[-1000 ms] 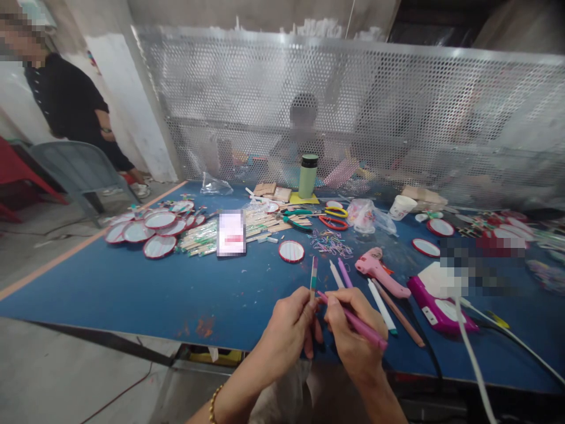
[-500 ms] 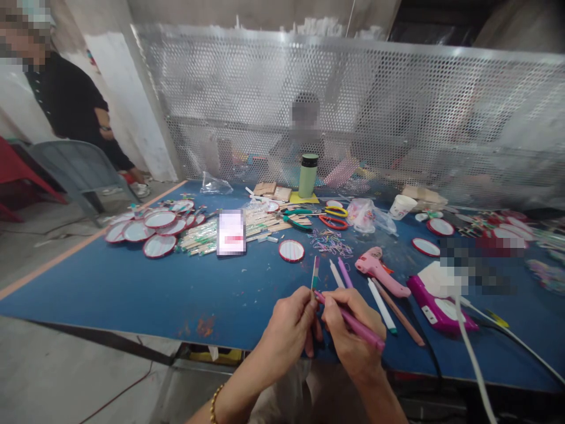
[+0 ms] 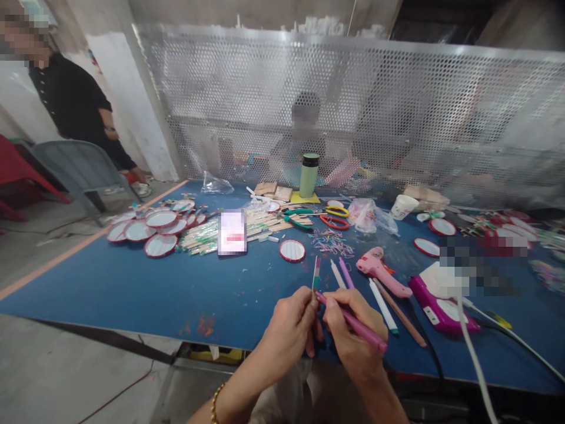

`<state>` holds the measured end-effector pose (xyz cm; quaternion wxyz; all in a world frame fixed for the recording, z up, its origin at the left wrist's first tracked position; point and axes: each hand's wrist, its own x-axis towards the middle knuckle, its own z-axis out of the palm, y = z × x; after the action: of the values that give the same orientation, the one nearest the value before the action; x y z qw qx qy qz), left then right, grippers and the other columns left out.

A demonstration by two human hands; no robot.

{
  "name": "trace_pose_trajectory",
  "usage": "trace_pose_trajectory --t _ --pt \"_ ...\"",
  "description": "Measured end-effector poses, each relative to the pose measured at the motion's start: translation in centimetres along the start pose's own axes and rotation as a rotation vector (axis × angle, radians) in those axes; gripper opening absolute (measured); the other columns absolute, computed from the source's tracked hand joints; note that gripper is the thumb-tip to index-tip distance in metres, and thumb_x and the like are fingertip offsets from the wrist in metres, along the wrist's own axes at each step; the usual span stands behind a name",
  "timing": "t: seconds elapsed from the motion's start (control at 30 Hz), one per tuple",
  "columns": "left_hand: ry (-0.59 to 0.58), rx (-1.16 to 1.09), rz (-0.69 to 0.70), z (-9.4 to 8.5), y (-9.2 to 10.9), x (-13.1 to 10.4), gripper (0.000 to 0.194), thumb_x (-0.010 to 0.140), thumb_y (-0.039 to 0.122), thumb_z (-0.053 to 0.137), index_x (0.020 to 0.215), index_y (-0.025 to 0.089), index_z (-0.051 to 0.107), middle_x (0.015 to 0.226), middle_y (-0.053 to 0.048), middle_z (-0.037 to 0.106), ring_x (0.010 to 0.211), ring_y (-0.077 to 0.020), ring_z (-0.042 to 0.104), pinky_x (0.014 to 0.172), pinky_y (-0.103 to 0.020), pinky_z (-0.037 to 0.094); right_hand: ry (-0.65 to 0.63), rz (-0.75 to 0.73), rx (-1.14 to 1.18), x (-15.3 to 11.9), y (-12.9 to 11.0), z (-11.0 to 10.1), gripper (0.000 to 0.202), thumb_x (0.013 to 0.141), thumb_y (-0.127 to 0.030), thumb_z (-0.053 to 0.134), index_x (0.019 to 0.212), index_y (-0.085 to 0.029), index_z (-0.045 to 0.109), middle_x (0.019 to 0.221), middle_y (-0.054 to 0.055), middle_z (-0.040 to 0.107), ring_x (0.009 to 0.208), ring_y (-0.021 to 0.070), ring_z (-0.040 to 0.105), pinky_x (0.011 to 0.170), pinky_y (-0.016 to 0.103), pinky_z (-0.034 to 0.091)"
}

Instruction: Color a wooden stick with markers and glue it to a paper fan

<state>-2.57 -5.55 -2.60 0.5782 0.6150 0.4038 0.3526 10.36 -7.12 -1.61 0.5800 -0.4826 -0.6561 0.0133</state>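
Note:
Near the table's front edge, my left hand (image 3: pixel 293 321) pinches a thin wooden stick (image 3: pixel 316 272) whose upright end has purple and green bands of colour. My right hand (image 3: pixel 357 327) is closed round a pink-purple marker pen (image 3: pixel 366 331), its tip against the stick just above my left fingers. Beyond my hands lie a white pen (image 3: pixel 338 274) and a purple pen (image 3: pixel 346 272). To the right are a white pen with a teal end (image 3: pixel 384 307), a brownish-pink pen (image 3: pixel 401 313) and a pink glue gun (image 3: pixel 382 272).
Round red-rimmed discs (image 3: pixel 151 244) pile up at the left beside bundled sticks (image 3: pixel 198 238) and a phone (image 3: pixel 232 232). Pliers (image 3: pixel 300 222), a green tumbler (image 3: pixel 309 176) and a paper cup (image 3: pixel 403 207) stand farther back. A magenta power strip (image 3: pixel 441 309) with cables lies right. A person (image 3: pixel 75 106) stands far left.
Almost nothing differs. The view has shifted very slightly, while both hands keep their hold on the stick and the marker pen.

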Motion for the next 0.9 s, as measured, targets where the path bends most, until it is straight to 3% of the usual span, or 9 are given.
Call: trace_pose_trajectory --t 0.9 --pt "-0.003 0.005 0.020 -0.03 -0.29 0.08 0.037 0.100 0.053 0.038 0.081 0.021 0.044 0.058 0.005 0.057 0.038 -0.0071 0.050 0.039 -0.017 0.034 -0.001 -0.006 -0.010 -0.10 0.12 0.13 0.019 0.091 -0.019 0.056 0.075 -0.020 0.066 0.056 -0.004 0.063 0.044 0.0093 0.057 0.045 0.019 0.046"
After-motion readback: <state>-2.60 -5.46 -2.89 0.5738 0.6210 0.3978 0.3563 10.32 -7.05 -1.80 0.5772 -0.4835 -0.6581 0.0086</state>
